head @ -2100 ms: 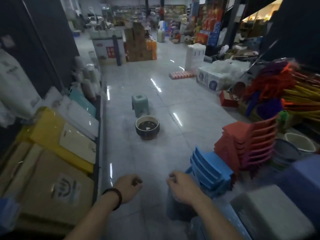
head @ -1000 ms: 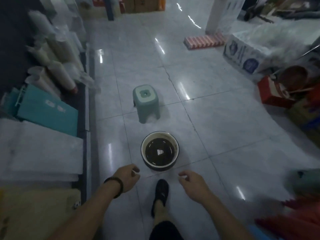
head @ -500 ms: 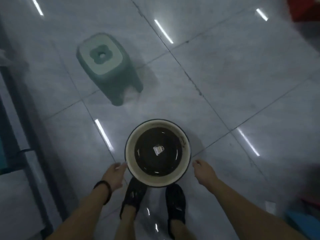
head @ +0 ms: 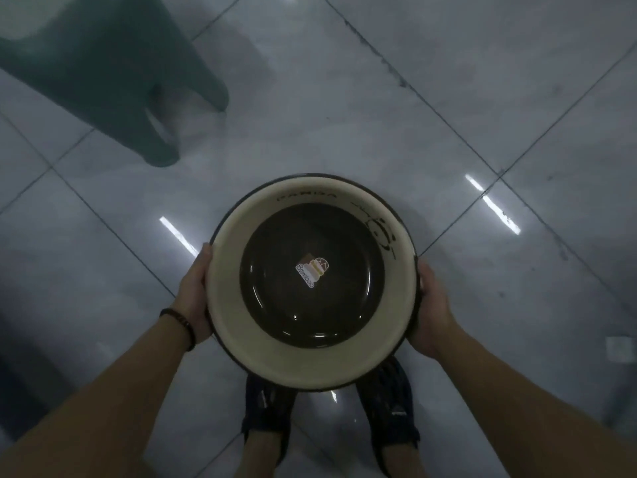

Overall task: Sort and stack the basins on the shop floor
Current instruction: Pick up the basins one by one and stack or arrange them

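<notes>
A round basin (head: 241, 336) fills the middle of the head view. It has a cream inner wall, a dark brown bottom with a small sticker, and a dark rim. My left hand (head: 194, 298) grips its left rim, a dark band on that wrist. On the opposite side my right hand (head: 431, 308) grips the right rim. The basin is upright between both hands, directly over my two dark shoes (head: 389, 412). Whether it rests on the floor or is off it, I cannot tell.
A teal plastic stool (head: 113, 74) stands on the glossy grey tiled floor (head: 482, 98) at the upper left, a short way beyond the basin. A small pale scrap (head: 618, 348) lies on the tiles at the right edge.
I have walked up to the basin and bent over it. Both hands, free half a second ago, have closed on its left and right rim. The basin now looks much nearer.
</notes>
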Demonstrator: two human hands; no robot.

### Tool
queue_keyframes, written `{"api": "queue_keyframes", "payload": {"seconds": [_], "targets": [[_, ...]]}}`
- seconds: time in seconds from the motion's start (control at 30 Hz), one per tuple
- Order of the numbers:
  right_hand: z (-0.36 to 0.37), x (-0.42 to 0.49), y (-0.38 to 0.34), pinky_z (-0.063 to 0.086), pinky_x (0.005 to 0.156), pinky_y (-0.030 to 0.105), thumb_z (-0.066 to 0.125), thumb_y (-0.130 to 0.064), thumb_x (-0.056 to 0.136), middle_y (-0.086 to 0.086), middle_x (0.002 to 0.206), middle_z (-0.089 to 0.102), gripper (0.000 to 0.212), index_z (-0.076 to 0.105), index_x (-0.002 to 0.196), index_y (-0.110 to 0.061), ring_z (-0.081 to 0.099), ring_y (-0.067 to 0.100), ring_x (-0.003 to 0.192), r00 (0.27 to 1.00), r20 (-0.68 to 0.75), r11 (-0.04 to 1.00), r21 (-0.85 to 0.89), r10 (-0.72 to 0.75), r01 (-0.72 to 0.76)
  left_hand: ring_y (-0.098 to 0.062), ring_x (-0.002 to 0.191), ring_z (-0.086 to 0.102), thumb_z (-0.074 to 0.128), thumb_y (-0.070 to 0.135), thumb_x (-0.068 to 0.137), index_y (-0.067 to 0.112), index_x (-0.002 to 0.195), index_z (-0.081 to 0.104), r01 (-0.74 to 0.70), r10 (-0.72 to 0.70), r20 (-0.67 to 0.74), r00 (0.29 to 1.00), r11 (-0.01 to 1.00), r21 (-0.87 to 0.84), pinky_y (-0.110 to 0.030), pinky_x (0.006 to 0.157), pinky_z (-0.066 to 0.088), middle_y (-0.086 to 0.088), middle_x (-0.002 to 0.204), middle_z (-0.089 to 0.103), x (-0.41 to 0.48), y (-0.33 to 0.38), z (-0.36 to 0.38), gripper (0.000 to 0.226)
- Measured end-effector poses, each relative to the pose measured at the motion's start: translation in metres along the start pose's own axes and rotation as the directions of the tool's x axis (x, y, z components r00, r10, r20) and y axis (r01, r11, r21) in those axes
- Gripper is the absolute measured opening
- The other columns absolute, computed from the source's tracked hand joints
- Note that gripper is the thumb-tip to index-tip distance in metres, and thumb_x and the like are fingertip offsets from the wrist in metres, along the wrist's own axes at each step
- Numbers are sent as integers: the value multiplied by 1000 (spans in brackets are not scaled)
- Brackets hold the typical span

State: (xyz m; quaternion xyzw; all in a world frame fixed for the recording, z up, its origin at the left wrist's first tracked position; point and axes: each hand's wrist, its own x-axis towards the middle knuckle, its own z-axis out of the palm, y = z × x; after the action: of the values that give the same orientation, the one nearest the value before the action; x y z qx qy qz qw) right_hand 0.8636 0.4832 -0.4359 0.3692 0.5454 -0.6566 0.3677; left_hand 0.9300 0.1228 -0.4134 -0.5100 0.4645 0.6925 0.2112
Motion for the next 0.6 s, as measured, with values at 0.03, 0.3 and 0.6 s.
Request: {"api": "queue_keyframes", "payload": {"seconds": [0.03,0.3,0.6], "targets": [[-1,-2,2,62,83,48,60,-67,90,17,115,76,60,77,119,-18,75,37,104,1000,22,1000,-4,13,-13,-35,107,71,56,86,72,31,119,74,4,-4,9,1000,1000,-18,-54,84,58,-12,123,71,-1,-5,0,75],[-27,-112,-32,63,72,45,86,-70,54,19,108,78,76,77,113,-23,77,40,96,995,-49,996,29,88,-87,-38,96,71,67,74,73,20,114,76,68,-65,46,997,996,-53,-60,85,57,-21,117,71,-98,20,38,69],[-59,-408,-156,63,77,49,81,-73,64,22,116,75,93,58,136,-19,74,44,105,978,-206,994,97,-37,58,-36,70,72,70,47,74,9,103,75,8,-77,331,940,979,205,-46,65,59,-21,90,74,-335,186,126,49]]}}
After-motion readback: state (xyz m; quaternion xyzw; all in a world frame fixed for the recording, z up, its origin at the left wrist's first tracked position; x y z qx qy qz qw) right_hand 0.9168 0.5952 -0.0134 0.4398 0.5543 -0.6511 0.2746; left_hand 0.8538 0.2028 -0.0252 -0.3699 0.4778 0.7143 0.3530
